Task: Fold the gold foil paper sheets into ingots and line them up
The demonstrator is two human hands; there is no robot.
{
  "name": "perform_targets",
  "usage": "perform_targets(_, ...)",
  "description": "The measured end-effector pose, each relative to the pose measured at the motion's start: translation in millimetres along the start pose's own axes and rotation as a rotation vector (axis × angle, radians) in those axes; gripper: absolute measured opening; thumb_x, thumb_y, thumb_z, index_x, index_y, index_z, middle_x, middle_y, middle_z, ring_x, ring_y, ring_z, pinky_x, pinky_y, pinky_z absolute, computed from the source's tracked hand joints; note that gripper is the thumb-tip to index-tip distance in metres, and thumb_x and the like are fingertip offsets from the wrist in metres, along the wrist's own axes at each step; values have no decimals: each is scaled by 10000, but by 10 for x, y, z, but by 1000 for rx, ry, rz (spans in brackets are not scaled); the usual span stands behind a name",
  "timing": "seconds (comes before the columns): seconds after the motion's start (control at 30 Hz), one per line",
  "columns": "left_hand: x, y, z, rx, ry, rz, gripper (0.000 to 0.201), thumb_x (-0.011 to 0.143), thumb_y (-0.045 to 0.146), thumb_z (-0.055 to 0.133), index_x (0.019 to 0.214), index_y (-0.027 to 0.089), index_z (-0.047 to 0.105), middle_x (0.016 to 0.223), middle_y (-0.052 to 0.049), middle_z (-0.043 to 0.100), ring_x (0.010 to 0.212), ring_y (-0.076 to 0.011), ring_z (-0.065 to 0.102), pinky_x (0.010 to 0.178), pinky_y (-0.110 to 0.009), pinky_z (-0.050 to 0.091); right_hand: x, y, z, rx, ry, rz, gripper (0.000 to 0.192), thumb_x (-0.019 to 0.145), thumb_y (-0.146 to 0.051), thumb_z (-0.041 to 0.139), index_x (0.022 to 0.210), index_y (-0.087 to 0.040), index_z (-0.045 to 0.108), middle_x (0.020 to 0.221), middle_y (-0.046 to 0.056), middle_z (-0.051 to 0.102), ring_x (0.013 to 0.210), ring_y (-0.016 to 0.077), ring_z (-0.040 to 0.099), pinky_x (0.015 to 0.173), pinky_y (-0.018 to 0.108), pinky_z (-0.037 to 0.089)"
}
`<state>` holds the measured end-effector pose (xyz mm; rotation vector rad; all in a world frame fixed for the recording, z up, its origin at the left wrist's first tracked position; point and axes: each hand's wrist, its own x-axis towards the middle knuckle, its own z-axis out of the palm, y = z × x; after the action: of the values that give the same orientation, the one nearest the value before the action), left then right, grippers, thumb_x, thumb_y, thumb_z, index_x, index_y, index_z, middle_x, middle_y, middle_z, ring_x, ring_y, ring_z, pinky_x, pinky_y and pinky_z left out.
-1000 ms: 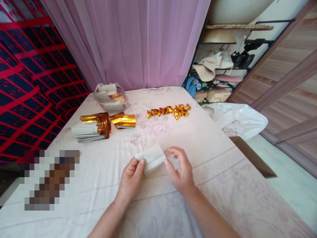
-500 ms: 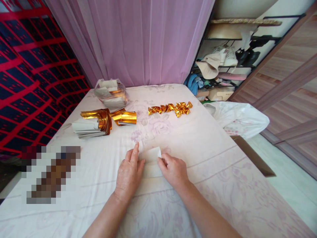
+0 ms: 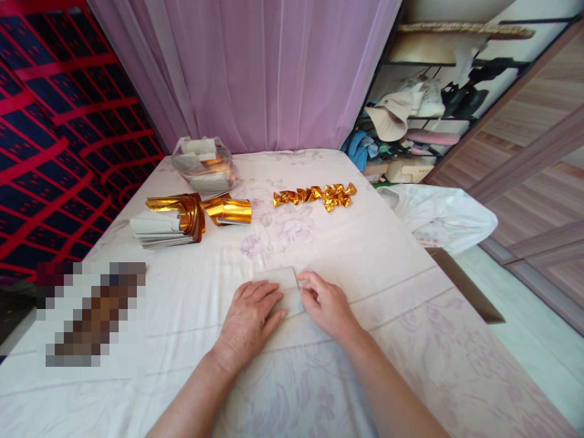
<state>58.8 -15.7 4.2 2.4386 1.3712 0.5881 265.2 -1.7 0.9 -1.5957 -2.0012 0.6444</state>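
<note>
— What do the hands have between them?

— A small white folded sheet [image 3: 285, 286], lying flat on the bed [image 3: 387, 255] close in front of the person. The left hand [image 3: 249, 319] lies palm down across its near left part, fingers stretched flat, so its grip is fully spread and closes on nothing; it only presses the sheet down.

— And the other hand?

— The right hand [image 3: 326, 304] is at the sheet's right edge, fingers curled with the tips touching that edge. Whether the thumb and fingers actually pinch the paper I cannot tell; the knuckles hide it.

— What lies beyond them?

— Farther out from the left hand, well apart from it, a stack of gold foil sheets [image 3: 171, 222] with their white backing showing, and just to its right a curled gold foil piece [image 3: 230, 212]. Behind those, near the pink curtain [image 3: 274, 73], a clear plastic bag [image 3: 203, 167] with more white and gold sheets inside.

— Anything ahead of the right hand?

— A row of small folded gold pieces [image 3: 317, 196], far beyond the fingertips. Off to the right a white plastic bag [image 3: 440, 216] hangs at the bed's edge, and past it a rack [image 3: 433, 103] with hats and shoes.
</note>
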Motion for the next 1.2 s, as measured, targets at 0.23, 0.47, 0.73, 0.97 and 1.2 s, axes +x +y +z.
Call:
perform_targets(0.23,-47,36,9,1,-17,-30,442,797,396,714,1207,246,642,1288,-94,641,1227,-307,541,1121,-560,276,-111,7,-100,-27,-109,-243,534,696,-13,512,1164,-244,623,1045,47,653,971,196,626,852,312,499)
perform_targets(0.47,-38,27,-21,36,-16,10,363,882,403,615,1200,234,653,1269,-95,655,1214,-296,558,1140,-577,245,-121,-116,-141,-102,-142,-268,430,773,-201,687,1196,-242,625,1071,51,627,962,209,618,839,328,523)
perform_targets(0.73,-52,73,-96,54,-54,17,371,859,371,640,1201,225,647,1304,-84,641,1244,-309,545,1157,-618,197,-93,-48,-105,-257,18,-366,154,845,-186,656,949,-260,743,1197,81,595,1042,237,584,867,383,523)
perform_targets(0.97,-50,-129,-98,-82,-37,-2,162,947,307,521,950,233,665,1163,-41,709,1155,-227,620,1144,-555,276,-38,51,-51,-132,56,-378,125,887,-231,622,928,-257,736,1208,64,614,1139,245,546,933,412,459)
perform_targets(1.2,0,-165,1,-117,111,-33,160,957,264,495,1056,229,616,1002,-18,739,925,-178,692,1084,-503,393,22,52,48,-134,128,-304,148,924,-250,542,857,-208,667,1105,63,673,1026,215,599,848,370,432)
